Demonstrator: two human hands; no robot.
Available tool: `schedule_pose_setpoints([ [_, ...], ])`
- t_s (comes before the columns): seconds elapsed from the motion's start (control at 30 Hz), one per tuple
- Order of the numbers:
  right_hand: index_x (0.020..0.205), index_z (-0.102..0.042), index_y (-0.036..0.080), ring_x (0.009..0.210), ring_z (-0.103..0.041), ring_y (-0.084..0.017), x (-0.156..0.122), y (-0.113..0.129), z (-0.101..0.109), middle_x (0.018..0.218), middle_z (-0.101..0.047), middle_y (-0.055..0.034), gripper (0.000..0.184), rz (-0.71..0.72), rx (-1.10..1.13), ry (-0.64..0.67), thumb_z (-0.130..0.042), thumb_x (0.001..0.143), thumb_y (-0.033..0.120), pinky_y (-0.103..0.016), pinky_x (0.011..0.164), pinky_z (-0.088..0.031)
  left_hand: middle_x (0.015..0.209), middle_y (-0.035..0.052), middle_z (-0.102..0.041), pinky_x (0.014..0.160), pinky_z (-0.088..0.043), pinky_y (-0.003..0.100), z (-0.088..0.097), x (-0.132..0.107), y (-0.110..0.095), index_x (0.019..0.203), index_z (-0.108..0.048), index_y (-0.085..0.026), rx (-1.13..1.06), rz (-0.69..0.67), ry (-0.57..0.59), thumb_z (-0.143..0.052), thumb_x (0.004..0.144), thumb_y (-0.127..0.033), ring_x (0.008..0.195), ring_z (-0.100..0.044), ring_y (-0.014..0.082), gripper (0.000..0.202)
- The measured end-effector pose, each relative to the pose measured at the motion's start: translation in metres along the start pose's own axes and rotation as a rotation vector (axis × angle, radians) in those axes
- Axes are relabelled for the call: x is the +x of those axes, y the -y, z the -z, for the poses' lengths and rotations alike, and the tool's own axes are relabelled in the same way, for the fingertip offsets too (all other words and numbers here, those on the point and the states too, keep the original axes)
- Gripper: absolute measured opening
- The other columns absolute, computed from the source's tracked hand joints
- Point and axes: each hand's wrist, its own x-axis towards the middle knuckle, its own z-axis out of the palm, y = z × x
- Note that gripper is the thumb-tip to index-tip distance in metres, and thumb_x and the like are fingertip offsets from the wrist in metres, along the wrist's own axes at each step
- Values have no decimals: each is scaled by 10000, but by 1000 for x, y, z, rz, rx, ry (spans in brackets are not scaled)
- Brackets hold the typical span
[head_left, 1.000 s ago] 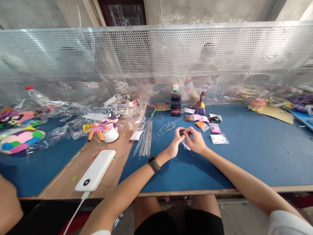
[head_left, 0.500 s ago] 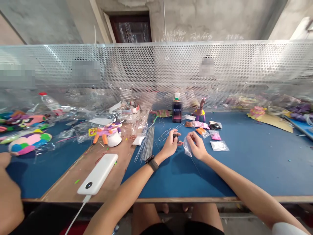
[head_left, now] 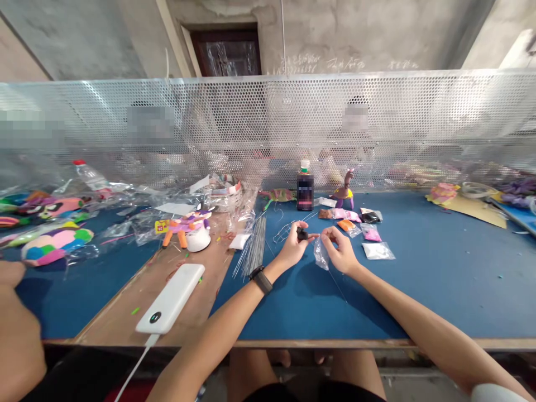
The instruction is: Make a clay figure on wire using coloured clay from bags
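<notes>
Between the fingers of my left hand (head_left: 290, 250) is a small black lump of what looks like modelling clay (head_left: 302, 233). My right hand (head_left: 341, 254), just beside it, pinches a crumpled clear plastic bag (head_left: 320, 255), which hangs below the fingertips. A thin wire (head_left: 338, 287) slants down from under the bag on the blue table. Small packets lie beyond my right hand: an orange one (head_left: 347, 225), a black one (head_left: 370, 215), a pink one (head_left: 371, 232) and a white one (head_left: 378, 250). Left of my left hand lies a bundle of straight wires (head_left: 253, 248).
A dark-labelled bottle (head_left: 305, 192) and a clay animal figure (head_left: 344, 192) stand near the perforated metal screen (head_left: 285, 123). At left are a white power bank (head_left: 171, 298), a purple-orange figure (head_left: 184, 224) and plastic wrapping. Another person's arm (head_left: 19, 329) shows at far left.
The black lump has turned into plainer view as my left fingers shift around it. My right hand keeps its pinch on the bag. The whole view has shifted slightly.
</notes>
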Motion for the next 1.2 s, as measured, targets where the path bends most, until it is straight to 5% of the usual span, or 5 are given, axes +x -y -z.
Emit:
schedule_pose_setpoints([
  [0.17,901,-579,229,676,-556,-178,0,0,1,762,-620,-15,256,5,-12,19,-514,1030,440,-319,647,-456,1383,114,-610,900,-628,401,-1,-3,-2,1240,-421,-251,28,101,-31,-690,944,-330,943,-758,182,407],
  [0.27,896,-584,226,655,-551,-173,0,3,1,753,-625,-14,254,4,-16,37,-513,1031,429,-318,640,-454,1138,95,-735,579,-610,292,-1,-4,-9,1300,-445,-242,88,174,-52,-571,1007,-499,679,-739,167,409],
  [0.4,896,-589,222,650,-531,-168,0,3,2,746,-606,-9,244,7,-35,29,-515,1029,413,-312,627,-433,878,30,-704,444,-499,231,2,0,-13,1261,-491,-200,182,107,-131,-458,1049,-510,507,-659,126,377],
  [1.0,886,-595,223,621,-491,-161,2,2,4,680,-547,11,207,2,-60,47,-540,1011,378,-303,608,-418,977,21,-597,603,-546,249,6,4,-4,1245,-474,-196,242,129,-75,-526,916,-180,691,-640,118,334],
  [1.2,879,-596,223,638,-509,-159,2,0,2,707,-575,8,207,3,-65,50,-545,1003,381,-303,638,-434,1109,101,-681,964,-550,378,9,-6,-1,1058,-680,-179,826,-83,340,-578,939,-203,1062,-653,231,158],
])
